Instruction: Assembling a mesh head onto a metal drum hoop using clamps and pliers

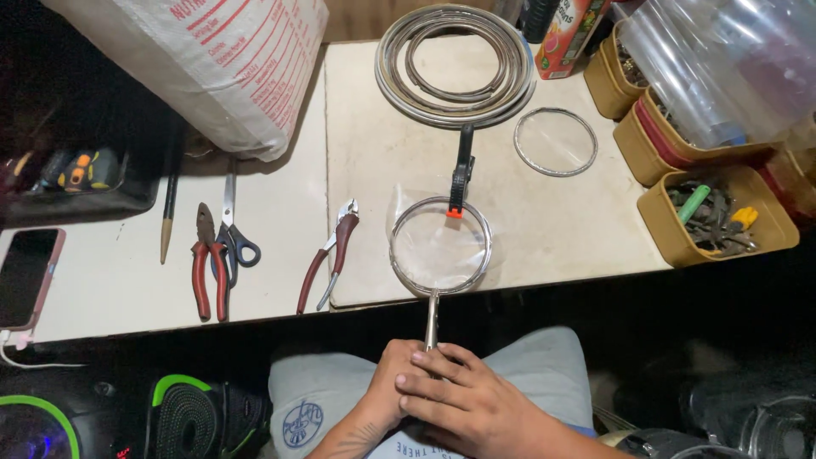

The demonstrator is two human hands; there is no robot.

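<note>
Two hands: both are clasped together low in the frame around the handle of a thin metal tool.
Phone [25, 276]: far to the left of the hands, lying flat on the white table [272, 212].
Red pliers [206, 263]: up and left of the hands, beside the scissors [234, 229].
Crimping pliers [333, 255]: nearer, just up and left of the hands.
Left hand [387, 387]: fingers curled shut on the tool, partly covered by the other hand.
Metal tool [433, 319]: rises from the clasped hands to the ring's near edge.
Metal ring [440, 246]: straight above the hands, flat on a clear plastic sheet, a black clamp [461, 178] at its far edge.
Right hand [467, 399]: fingers wrapped over the left hand, closed on the same tool.
Second ring [555, 141]: up and right of the hands, well apart.
Yellow tubs [714, 217]: far right, filled with small hardware.
</note>
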